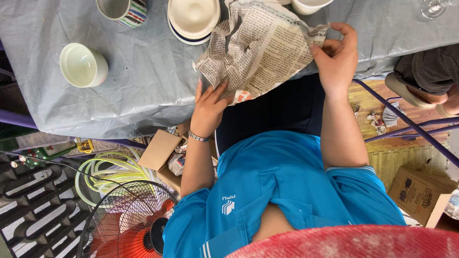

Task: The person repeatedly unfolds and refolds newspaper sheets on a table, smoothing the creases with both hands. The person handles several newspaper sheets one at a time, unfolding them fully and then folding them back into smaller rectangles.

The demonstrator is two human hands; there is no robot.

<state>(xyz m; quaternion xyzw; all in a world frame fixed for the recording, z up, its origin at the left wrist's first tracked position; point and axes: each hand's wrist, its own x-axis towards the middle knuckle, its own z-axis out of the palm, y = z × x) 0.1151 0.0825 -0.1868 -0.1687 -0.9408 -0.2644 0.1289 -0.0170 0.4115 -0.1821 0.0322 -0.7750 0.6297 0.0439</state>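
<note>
A crumpled sheet of newspaper lies on the grey cloth-covered table in front of me. My left hand, with a metal bracelet at the wrist, grips the sheet's lower left edge at the table's rim. My right hand pinches the sheet's right corner between thumb and fingers. The paper bulges upward between my hands; I cannot tell whether anything is under it.
On the table stand a white cup, a striped mug, stacked white bowls and another white cup. Below are an open cardboard box, an orange fan, a hose coil and another person's sandalled foot.
</note>
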